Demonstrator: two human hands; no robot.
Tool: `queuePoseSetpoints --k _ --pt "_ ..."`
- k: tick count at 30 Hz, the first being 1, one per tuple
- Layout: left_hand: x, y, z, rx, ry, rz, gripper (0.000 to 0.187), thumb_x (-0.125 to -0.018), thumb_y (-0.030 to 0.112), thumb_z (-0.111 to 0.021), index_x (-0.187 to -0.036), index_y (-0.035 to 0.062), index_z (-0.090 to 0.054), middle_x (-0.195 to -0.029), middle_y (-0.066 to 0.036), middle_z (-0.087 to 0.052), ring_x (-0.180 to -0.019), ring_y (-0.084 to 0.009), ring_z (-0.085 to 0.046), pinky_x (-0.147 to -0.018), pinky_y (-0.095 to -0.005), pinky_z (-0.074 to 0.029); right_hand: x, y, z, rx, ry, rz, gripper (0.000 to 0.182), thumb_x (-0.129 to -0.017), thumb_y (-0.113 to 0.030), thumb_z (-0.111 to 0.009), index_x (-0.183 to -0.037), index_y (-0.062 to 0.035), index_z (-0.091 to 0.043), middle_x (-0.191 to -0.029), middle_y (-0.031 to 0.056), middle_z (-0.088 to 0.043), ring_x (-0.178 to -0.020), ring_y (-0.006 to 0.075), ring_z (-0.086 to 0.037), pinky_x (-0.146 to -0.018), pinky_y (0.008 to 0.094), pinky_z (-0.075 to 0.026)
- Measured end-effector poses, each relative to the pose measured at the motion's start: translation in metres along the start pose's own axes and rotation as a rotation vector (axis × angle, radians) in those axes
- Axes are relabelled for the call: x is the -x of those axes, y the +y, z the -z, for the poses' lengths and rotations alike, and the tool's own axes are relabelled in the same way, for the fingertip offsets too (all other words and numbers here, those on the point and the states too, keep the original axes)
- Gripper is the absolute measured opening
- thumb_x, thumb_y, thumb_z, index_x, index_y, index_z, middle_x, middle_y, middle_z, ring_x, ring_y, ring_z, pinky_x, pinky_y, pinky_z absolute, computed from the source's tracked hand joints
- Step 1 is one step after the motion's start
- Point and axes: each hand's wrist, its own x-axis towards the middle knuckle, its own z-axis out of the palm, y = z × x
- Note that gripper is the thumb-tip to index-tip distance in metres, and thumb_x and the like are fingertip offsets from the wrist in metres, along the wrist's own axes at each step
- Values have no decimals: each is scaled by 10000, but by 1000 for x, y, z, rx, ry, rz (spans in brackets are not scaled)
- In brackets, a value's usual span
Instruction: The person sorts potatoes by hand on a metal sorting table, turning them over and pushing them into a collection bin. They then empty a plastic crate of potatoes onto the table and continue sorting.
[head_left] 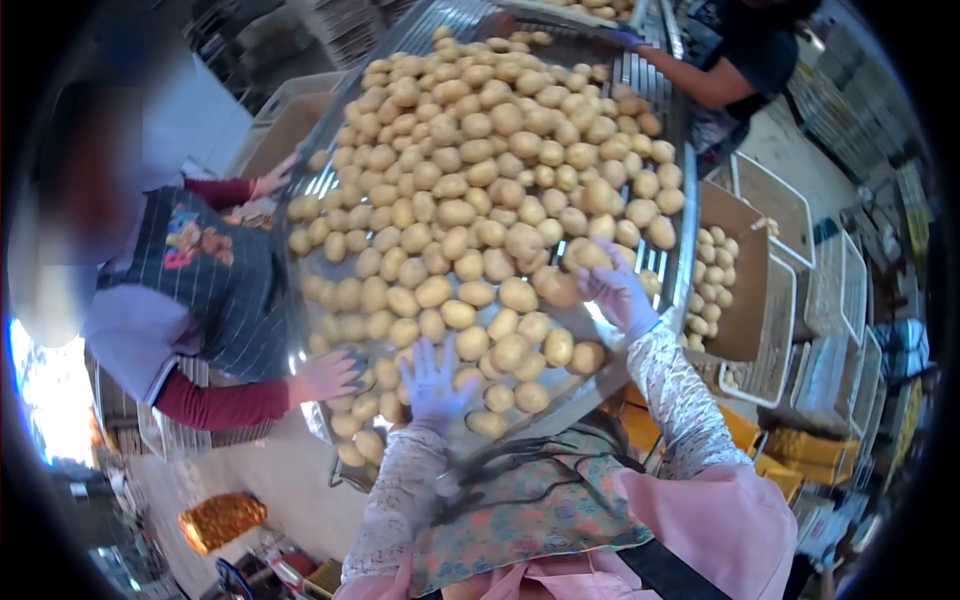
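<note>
A heap of potatoes (480, 180) covers a metal sorting table (590, 390) in front of me. My left hand (436, 388), in a thin pale purple glove, lies with fingers spread over the potatoes at the near edge. At the right side of the heap, my right hand (624, 295) in a matching glove reaches in. Its fingers are apart and slightly bent, with the tips right at a few potatoes. Patterned white sleeves cover both my forearms.
At the left, a person in a striped apron (215, 270) has a gloved hand (328, 376) beside the potatoes. Another person's arm (690, 78) reaches in from the far right. A cardboard-lined crate (745, 300) with potatoes stands right of the table. An orange net sack (222, 522) lies on the floor.
</note>
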Motion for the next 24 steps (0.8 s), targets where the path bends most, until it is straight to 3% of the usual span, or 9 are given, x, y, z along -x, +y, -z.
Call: queuePoseSetpoints --k 4,6,8,10,12,15,19,21,24 --pt "13 -7 -14 47 -49 -45 770 -916 517 -594 -1554 120 -422 -1595 -295 -324 -1492 -474 -272 -1201 -670 -98 73 -7 4 573 285 212 515 -889 -86 -757 -1365 -33 -568 -1208 53 -637 -1061 147 -633 -932 311 -541" --pt "39 -5 -6 62 -108 -85 768 -919 510 -592 -1551 109 -422 -1601 -296 -313 -1495 -480 -259 -1202 -670 -94 115 -44 11 1000 392 553 491 -868 -50 -761 -1334 -15 -608 -1353 100 -611 -1242 185 -584 -1017 335 -512" --pt "58 -5 4 70 -176 -91 766 -922 503 -590 -1549 97 -422 -1607 -296 -301 -1499 -486 -246 -1203 -670 -90 132 -118 24 1351 291 1353 517 -856 -29 -759 -1348 -20 -599 -1335 136 -624 -1212 242 -620 -1002 398 -521" --pt "78 -10 16 -10 -161 -6 762 -929 487 -589 -1548 77 -416 -1602 -299 -309 -1487 -507 -258 -1198 -675 -110 144 -203 53 1705 917 1360 526 -944 -189 -688 -1432 -53 -547 -1377 214 -576 -1157 370 -638 -943 428 -527" --pt "84 -19 17 -44 -81 9 759 -933 485 -586 -1547 74 -413 -1601 -300 -310 -1481 -515 -262 -1196 -677 -117 136 -267 138 1455 1456 580 560 -951 -260 -663 -1454 -56 -526 -1377 231 -575 -1197 377 -618 -992 430 -507" --pt "76 -15 7 -9 20 80 729 -952 475 -573 -1539 71 -417 -1602 -295 -306 -1468 -517 -272 -1191 -673 -149 116 -213 84 2281 838 1188 599 -893 -238 -705 -1446 -69 -545 -1360 233 -583 -1145 386 -636 -978 447 -513" --pt "114 -11 -15 -77 -22 189 677 -942 475 -596 -1518 142 -469 -1572 -245 -382 -1437 -467 -356 -1176 -663 -197 80 -38 8 2136 -336 459 547 -825 -299 -716 -1337 -122 -640 -1398 177 -580 -1237 393 -584 -996 446 -488" --pt "136 -16 7 132 -77 74 641 -933 469 -608 -1499 190 -502 -1559 -205 -417 -1439 -426 -372 -1180 -653 -188 77 16 -6 1961 -804 619 532 -819 -369 -706 -1318 -192 -649 -1417 147 -573 -1292 403 -543 -1021 520 -453" --pt "185 -34 19 63 -71 128 635 -923 459 -619 -1483 178 -517 -1546 -203 -425 -1445 -424 -355 -1173 -649 -193 86 92 -18 1799 -953 711 454 -810 -421 -710 -1236 -265 -704 -1425 128 -564 -1280 422 -534 -1002 619 -419"
